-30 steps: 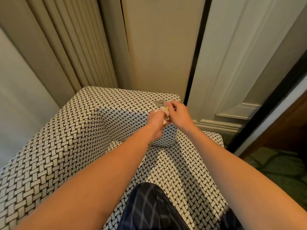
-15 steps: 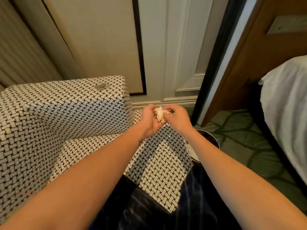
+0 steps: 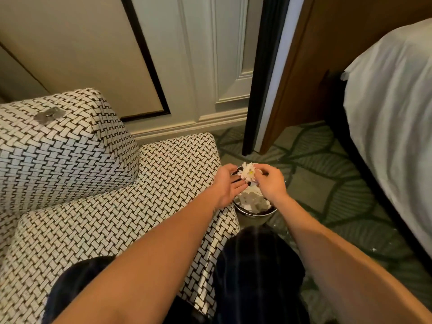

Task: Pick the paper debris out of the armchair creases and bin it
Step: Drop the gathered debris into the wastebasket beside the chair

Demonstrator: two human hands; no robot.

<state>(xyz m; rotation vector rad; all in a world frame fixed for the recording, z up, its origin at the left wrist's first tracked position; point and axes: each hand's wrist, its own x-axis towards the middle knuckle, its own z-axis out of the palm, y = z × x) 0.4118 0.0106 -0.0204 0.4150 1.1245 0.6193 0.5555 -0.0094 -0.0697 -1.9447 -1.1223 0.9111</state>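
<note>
**Operator:** Bedroom corner: green patterned carpet, the bed on my right, and the woven armchair on my left. My view has swung off the chair's back corner and over to the bin, which stands on the floor just beside the seat's front corner.

**Spotter:** And the paper?

**Operator:** A second ago both hands were bunched on it above the armrest. Now the wad of paper is right over the bin's mouth. My right hand pinches it from the far side. My left hand has loosened, with its fingers fairly straight and lying close under the wad. The picture is soft there, so I can't say whether they are touching it.

**Spotter:** So the carry is finished?

**Operator:** I'd judge so. Only the drop is left for this piece, and there are already white scraps in the bin. The wad looks light and loose, so bits may flutter past the rim.

**Spotter:** Anything left on the chair?

**Operator:** A small metallic thing sits on the armrest top. I can't see into the creases from here.
</note>
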